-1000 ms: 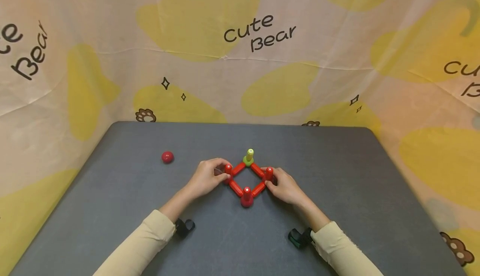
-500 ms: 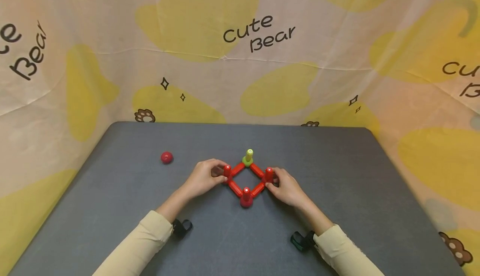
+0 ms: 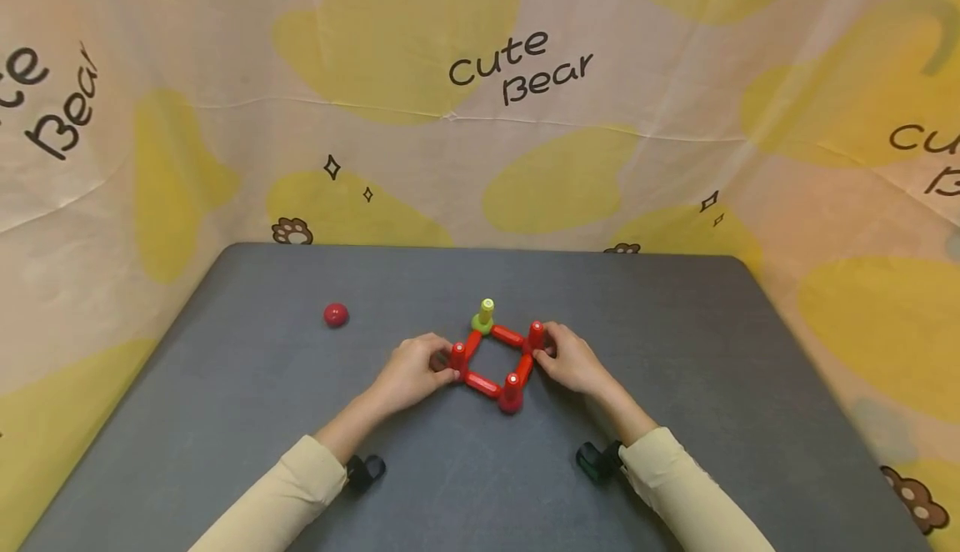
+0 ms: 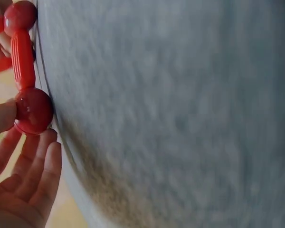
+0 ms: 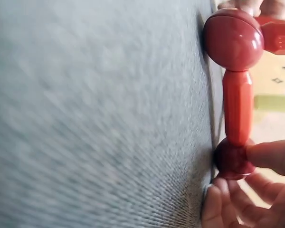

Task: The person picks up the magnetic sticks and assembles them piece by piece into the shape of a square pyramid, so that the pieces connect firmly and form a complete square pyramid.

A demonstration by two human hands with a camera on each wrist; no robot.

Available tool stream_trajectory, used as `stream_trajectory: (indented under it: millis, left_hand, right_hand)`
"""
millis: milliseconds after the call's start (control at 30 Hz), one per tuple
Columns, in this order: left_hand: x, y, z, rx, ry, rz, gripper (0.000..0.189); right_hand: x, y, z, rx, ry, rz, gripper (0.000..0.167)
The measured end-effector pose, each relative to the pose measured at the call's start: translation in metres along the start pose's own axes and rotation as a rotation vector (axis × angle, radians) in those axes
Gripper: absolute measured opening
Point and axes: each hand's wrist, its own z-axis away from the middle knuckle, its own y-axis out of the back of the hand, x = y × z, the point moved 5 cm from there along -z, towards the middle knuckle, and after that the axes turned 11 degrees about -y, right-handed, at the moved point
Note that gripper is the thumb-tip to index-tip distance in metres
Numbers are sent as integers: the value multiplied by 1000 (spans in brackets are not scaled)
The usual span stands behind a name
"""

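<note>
A square frame of red rods joined by balls lies on the grey table, with a short rod standing upright at each corner. Its far corner is a green ball bearing a yellow-green rod; the nearest corner is a red ball. At the left corner my left hand pinches a red ball, thumb on one side and fingers beneath in the left wrist view. My right hand pinches the right corner's red ball between thumb and fingers.
One loose red ball sits on the table to the left, beyond my left hand. Black wrist straps hang at both wrists. A patterned cloth rises behind the table and along its sides.
The frame has turned counterclockwise as seen from above: its near corner went right, the green corner left. My left hand came slightly nearer, my right hand moved slightly away.
</note>
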Motion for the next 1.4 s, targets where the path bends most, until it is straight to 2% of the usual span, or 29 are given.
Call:
stream_trajectory:
  millis: [200, 433, 667, 767, 867, 967, 1033, 1100, 1200, 1267, 1333, 1400]
  left_hand:
    - [7, -3, 1, -9, 42, -24, 19]
    - [9, -7, 1, 15, 66, -7, 21]
    - [11, -9, 2, 9, 63, 21, 21]
    - [11, -8, 3, -17, 44, 31, 22]
    - [10, -5, 4, -26, 46, 35, 24]
    - [8, 1, 6, 2, 68, 82, 25]
    - [7, 4, 6, 29, 78, 129, 25]
    - [7, 6, 5, 50, 74, 171, 27]
    - [9, 6, 4, 51, 57, 204, 27]
    - [11, 5, 3, 41, 41, 205, 26]
    - [14, 3, 2, 29, 33, 208, 23]
    - [15, 0, 1, 19, 20, 202, 22]
  right_hand:
    - [-3, 0, -15, -26, 1, -3, 21]
    - [-5, -2, -29, -37, 25, 3, 19]
    - [-5, 0, -31, -59, 22, 6, 23]
    - [-4, 3, -24, -79, -12, -12, 31]
    - [1, 8, -14, -62, -61, -20, 37]
    - [4, 13, 1, -34, -82, -13, 29]
    - [4, 15, 11, -40, -48, -2, 23]
    - [0, 15, 22, -78, 21, 4, 22]
    - [-5, 13, 36, -167, 113, -3, 28]
    - [-9, 11, 42, -210, 146, -12, 32]
    - [-12, 9, 45, -219, 165, -24, 31]
    - [-15, 8, 45, -194, 181, -32, 27]
